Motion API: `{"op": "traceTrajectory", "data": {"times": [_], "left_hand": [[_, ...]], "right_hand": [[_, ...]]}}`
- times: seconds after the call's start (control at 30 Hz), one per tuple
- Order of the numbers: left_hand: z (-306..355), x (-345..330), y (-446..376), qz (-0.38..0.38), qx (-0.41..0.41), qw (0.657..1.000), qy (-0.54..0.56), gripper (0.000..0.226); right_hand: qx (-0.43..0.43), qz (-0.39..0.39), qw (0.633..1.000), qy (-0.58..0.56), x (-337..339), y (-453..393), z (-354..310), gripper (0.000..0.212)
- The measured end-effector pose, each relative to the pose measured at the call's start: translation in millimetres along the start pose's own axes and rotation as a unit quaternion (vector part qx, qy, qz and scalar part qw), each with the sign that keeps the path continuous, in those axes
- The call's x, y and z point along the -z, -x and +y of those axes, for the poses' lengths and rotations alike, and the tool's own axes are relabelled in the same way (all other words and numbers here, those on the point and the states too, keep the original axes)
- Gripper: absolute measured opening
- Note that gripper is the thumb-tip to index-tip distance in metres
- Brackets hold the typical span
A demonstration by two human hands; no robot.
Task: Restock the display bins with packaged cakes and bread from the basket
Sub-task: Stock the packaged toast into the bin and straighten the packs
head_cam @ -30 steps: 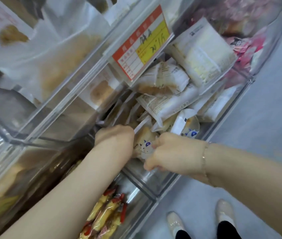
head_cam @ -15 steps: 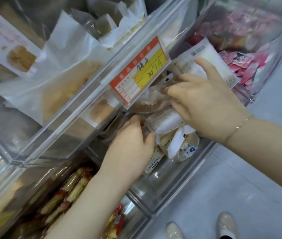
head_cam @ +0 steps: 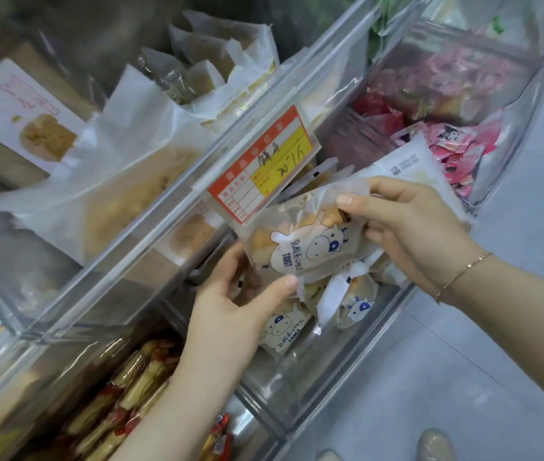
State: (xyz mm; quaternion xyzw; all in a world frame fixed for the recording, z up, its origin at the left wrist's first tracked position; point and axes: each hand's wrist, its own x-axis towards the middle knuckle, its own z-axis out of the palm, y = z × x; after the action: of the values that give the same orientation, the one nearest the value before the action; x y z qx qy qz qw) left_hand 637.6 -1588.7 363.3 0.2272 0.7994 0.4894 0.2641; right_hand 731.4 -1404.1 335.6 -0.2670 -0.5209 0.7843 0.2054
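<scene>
A clear toast packet with a cartoon cow print point(head_cam: 310, 244) is held over the middle clear display bin point(head_cam: 340, 387). My left hand point(head_cam: 240, 314) grips its lower edge with thumb and fingers. My right hand point(head_cam: 403, 227) pinches its upper right corner. Beneath it lie more cow-print packets point(head_cam: 283, 327) and a white-wrapped one point(head_cam: 347, 294). A large white bread packet point(head_cam: 407, 164) leans behind my right hand. The basket is out of view.
A red and yellow price tag point(head_cam: 264, 164) hangs on the upper bin's front. That bin holds white paper-wrapped cakes point(head_cam: 130, 181). Pink packets point(head_cam: 456, 144) fill the right bin, yellow and red packets point(head_cam: 124, 404) the lower one. Grey floor and my shoes point(head_cam: 433, 444) lie at the right.
Both hands were rummaging in the bin's packets; now they hold one cow-print packet raised above the pile. My right hand has come back down from the white bread packet.
</scene>
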Motion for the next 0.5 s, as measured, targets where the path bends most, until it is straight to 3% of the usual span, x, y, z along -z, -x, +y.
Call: {"op": "traceTrajectory", "data": {"times": [0.07, 0.13, 0.23, 0.3, 0.4, 0.47, 0.5], "left_hand": [[1, -2, 0, 0.024, -0.013, 1.000, -0.014, 0.024], [2, -1, 2, 0.023, -0.019, 1.000, -0.006, 0.017], [1, 1, 6, -0.002, 0.006, 0.999, 0.051, 0.021], [-2, 4, 9, -0.015, 0.030, 0.995, 0.089, 0.030], [-6, 9, 14, -0.027, 0.052, 0.990, 0.132, 0.036], [-10, 12, 18, -0.025, 0.070, 0.984, 0.159, 0.037], [-12, 13, 20, -0.025, 0.080, 0.982, 0.171, 0.038]], "right_hand": [[-0.040, -0.018, 0.998, -0.039, 3, -2, 4, 0.026], [-0.075, -0.050, 0.992, -0.086, 5, -2, 4, 0.032], [-0.146, -0.060, 0.975, -0.154, 10, -5, -3, 0.046], [-0.155, -0.031, 0.976, -0.151, 12, -5, -12, 0.039], [0.028, 0.097, 0.995, 0.025, 10, 5, -25, 0.009], [0.159, 0.201, 0.954, 0.155, 8, 17, -28, 0.019], [0.184, 0.213, 0.938, 0.204, 5, 22, -27, 0.019]]}}
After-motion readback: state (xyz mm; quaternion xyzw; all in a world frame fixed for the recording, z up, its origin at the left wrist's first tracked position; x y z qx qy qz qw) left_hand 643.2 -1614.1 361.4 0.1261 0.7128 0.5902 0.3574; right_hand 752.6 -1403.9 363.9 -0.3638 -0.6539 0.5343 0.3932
